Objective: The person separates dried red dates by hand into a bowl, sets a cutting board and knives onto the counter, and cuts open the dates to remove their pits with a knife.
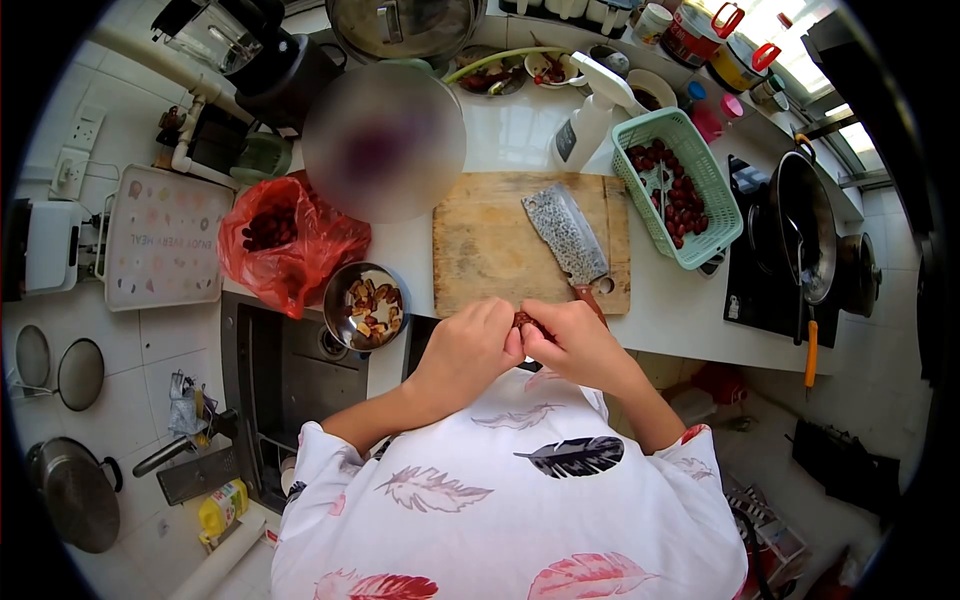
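Just in front of the body, my left hand and my right hand meet at the near edge of the cutting board. Both are closed on a small dark red date, mostly covered by the fingers. A cleaver with a speckled blade lies on the board, its handle beside my right hand. To the left, a metal bowl holds light brown pieces. A red plastic bag with dark red dates stands behind it. The green basket on the right holds more dates.
A blurred round area covers the back left of the counter. Behind the board stands a white spray bottle. A wok sits on the stove at right, with an orange handle jutting forward. The sink is at left, near a tray.
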A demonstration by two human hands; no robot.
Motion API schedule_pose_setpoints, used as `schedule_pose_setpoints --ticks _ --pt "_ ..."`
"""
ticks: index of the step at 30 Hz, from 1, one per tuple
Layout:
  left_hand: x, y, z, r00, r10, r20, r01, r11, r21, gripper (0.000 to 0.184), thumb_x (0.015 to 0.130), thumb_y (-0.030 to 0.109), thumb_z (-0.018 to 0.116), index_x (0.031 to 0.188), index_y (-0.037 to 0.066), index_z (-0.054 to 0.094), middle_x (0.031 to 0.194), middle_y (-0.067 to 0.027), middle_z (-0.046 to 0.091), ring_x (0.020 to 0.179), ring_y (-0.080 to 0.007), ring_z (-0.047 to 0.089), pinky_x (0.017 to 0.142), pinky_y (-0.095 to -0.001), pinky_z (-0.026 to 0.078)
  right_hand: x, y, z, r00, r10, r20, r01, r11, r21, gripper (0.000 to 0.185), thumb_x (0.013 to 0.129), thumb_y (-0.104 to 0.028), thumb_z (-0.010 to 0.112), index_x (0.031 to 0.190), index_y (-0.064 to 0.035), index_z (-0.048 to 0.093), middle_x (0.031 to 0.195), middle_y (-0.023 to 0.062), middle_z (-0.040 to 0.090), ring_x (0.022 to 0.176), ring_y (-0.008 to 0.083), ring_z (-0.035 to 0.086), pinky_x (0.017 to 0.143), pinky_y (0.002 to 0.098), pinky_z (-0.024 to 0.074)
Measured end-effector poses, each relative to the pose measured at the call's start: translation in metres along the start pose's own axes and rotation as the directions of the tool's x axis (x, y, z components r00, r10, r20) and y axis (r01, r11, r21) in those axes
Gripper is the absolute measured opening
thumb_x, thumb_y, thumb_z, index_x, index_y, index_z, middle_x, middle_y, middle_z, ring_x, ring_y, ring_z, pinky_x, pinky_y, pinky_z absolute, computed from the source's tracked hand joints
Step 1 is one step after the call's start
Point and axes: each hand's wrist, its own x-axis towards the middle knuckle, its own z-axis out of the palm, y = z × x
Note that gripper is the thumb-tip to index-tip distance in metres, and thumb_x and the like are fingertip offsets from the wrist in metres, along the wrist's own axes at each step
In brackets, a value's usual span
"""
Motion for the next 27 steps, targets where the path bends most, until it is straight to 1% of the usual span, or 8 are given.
schedule_pose_setpoints --ticks 4,6,9,13,16,18,23,27 --pt "0.000 0.002 -0.010 0.999 -0.011 0.054 0.018 0.990 -0.139 0.010 0.071 0.003 0.055 0.074 0.001 0.045 0.067 -0.0126 0.049 0.062 -0.0278 0.053 0.054 -0.0363 0.044 -0.001 -0.002 -0.004 0.996 0.045 0.082 -0.054 0.992 0.115 0.013 0.073 -0.010 0.052 0.073 0.0024 0.053 0.056 0.0169 0.049 0.046 0.0259 0.045 0.047 0.0329 0.0387" --pt "-0.001 0.002 -0.012 0.981 -0.124 0.147 0.165 0.934 -0.318 0.010 0.074 0.003 0.054 0.076 0.000 0.045 0.068 -0.0155 0.049 0.061 -0.0310 0.052 0.054 -0.0377 0.042 -0.001 -0.002 -0.003 0.996 0.042 0.083 -0.053 0.990 0.132 0.012 0.072 -0.010 0.052 0.073 0.0024 0.054 0.056 0.0162 0.048 0.045 0.0243 0.043 0.047 0.0319 0.0381" --pt "0.000 0.003 -0.017 0.952 -0.188 0.243 0.278 0.863 -0.422 0.010 0.076 0.004 0.053 0.077 -0.002 0.045 0.069 -0.0175 0.048 0.061 -0.0330 0.051 0.055 -0.0388 0.041 -0.001 -0.003 0.001 0.996 0.041 0.073 -0.049 0.992 0.113 0.012 0.071 -0.010 0.053 0.072 0.0021 0.054 0.056 0.0164 0.047 0.045 0.0240 0.043 0.047 0.0315 0.0382" --pt "0.000 0.003 -0.020 0.938 -0.192 0.288 0.307 0.846 -0.436 0.010 0.076 0.003 0.053 0.077 -0.001 0.045 0.069 -0.0177 0.048 0.062 -0.0326 0.051 0.056 -0.0383 0.042 -0.004 -0.005 0.007 0.999 0.038 0.014 -0.040 0.992 0.123 0.012 0.071 -0.010 0.053 0.072 0.0022 0.055 0.056 0.0161 0.049 0.044 0.0249 0.044 0.047 0.0318 0.0384" --pt "-0.001 0.002 -0.017 0.969 -0.120 0.216 0.191 0.917 -0.351 0.009 0.075 0.003 0.053 0.077 -0.001 0.045 0.070 -0.0168 0.048 0.064 -0.0317 0.051 0.058 -0.0379 0.042 -0.007 -0.006 0.006 0.999 0.049 -0.003 -0.048 0.992 0.119 0.013 0.072 -0.011 0.053 0.071 0.0024 0.053 0.056 0.0159 0.050 0.045 0.0268 0.047 0.047 0.0330 0.0388" --pt "0.001 0.001 -0.015 0.994 0.067 0.086 -0.045 0.973 -0.228 0.009 0.075 0.004 0.054 0.076 0.000 0.046 0.071 -0.0142 0.049 0.064 -0.0293 0.052 0.059 -0.0363 0.044 -0.008 -0.007 0.004 0.998 0.057 0.001 -0.057 0.993 0.099 0.014 0.072 -0.011 0.054 0.071 0.0024 0.052 0.056 0.0157 0.051 0.046 0.0280 0.048 0.047 0.0341 0.0390" --pt "0.002 0.004 -0.017 0.995 0.049 0.086 -0.043 0.996 -0.072 0.011 0.070 0.004 0.057 0.076 0.001 0.048 0.067 -0.0118 0.050 0.064 -0.0286 0.053 0.056 -0.0363 0.045 -0.004 0.001 0.002 0.983 -0.171 -0.067 0.166 0.983 -0.073 0.012 0.073 -0.010 0.054 0.069 -0.0004 0.050 0.057 0.0139 0.051 0.052 0.0292 0.050 0.050 0.0369 0.0396" --pt "0.002 0.002 -0.019 0.991 0.082 0.108 -0.084 0.996 0.021 0.012 0.067 0.005 0.058 0.071 0.002 0.047 0.065 -0.0099 0.050 0.063 -0.0257 0.054 0.054 -0.0350 0.045 -0.004 0.001 0.004 0.982 -0.178 -0.065 0.175 0.983 -0.051 0.009 0.073 -0.008 0.053 0.070 -0.0004 0.049 0.061 0.0138 0.051 0.055 0.0283 0.050 0.051 0.0357 0.0400"
